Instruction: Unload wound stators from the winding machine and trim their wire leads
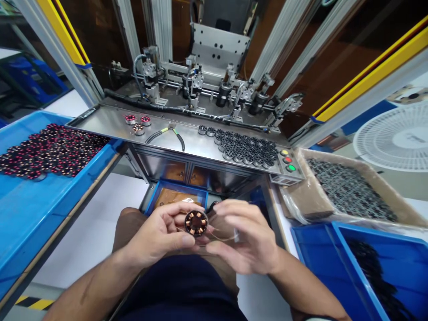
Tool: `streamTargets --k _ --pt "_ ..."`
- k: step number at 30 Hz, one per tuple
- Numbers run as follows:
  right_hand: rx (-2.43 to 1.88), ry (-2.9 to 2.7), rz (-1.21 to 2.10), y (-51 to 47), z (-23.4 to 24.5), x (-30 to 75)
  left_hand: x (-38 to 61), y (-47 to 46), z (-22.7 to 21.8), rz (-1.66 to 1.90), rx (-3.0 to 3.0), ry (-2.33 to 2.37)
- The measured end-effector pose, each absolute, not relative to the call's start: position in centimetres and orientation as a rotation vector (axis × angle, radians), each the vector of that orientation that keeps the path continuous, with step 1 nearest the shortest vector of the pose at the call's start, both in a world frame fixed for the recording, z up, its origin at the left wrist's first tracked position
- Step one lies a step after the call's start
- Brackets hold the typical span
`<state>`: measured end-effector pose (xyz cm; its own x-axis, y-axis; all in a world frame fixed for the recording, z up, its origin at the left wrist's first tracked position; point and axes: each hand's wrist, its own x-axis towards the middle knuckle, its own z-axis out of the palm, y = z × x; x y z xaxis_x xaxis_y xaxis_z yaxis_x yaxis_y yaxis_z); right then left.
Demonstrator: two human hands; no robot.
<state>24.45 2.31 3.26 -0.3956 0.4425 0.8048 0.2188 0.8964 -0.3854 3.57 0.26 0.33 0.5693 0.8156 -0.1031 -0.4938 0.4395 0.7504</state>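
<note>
A small round motor stator [195,223] with copper windings faces up toward me, held between the thumb and fingers of my left hand [163,232]. Thin loose wires [220,237] stick out from its right side. My right hand [249,236], somewhat blurred, is just to the right of the stator, its thumb and fingers apart around the wire ends. I see no grip on the wires. Pliers [169,132] with dark and yellow-green handles lie on the metal work surface beyond my hands, beside three wound stators [138,129].
Many dark unwound cores [247,147] stand on the metal ledge [117,113] before the machine fixtures [192,84]. Wound stators [56,149] fill part of the blue tray [23,209] at left. At right are a button box [288,167], a lined carton [310,203], blue bins [314,249] and a fan [397,138].
</note>
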Motion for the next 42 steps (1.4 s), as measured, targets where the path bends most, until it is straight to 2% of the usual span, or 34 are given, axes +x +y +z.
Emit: streamTargets --k 8,15,22,24,27,29,31,34,38,40,42 --pt "-0.505 -2.086 0.396 2.5 4.3 24.2 3.6 -0.2 0.1 0.949 0.823 0.495" --pt "-0.561 -2.087 0.325 1.8 4.9 23.5 3.6 -0.3 -0.1 0.976 0.763 0.437" --pt "-0.675 -2.202 0.394 1.9 7.0 22.8 4.2 0.9 1.0 1.219 0.639 0.252" --pt "-0.593 -2.287 0.419 2.0 7.4 22.8 4.2 1.6 0.7 1.099 0.651 0.301" --pt "-0.504 -2.395 0.401 2.2 8.0 22.9 3.9 2.2 0.0 0.684 0.727 0.295" --pt "-0.490 -2.428 0.353 2.3 8.3 23.0 3.7 2.1 -0.3 0.542 0.761 0.240" --pt "-0.519 -2.432 0.281 2.3 8.5 23.0 3.6 1.6 -0.1 0.623 0.770 0.235" --pt "-0.644 -2.395 0.193 2.4 8.5 22.8 3.6 0.8 0.6 0.961 0.736 0.282" --pt "-0.776 -2.333 0.279 2.6 8.6 22.2 3.4 0.6 1.3 1.343 0.659 0.203" --pt "-0.704 -2.305 0.384 2.7 8.8 21.7 3.2 1.0 1.2 1.347 0.595 0.195" --pt "-0.591 -2.300 0.481 2.8 9.1 21.2 3.0 1.4 0.8 1.097 0.581 0.216"
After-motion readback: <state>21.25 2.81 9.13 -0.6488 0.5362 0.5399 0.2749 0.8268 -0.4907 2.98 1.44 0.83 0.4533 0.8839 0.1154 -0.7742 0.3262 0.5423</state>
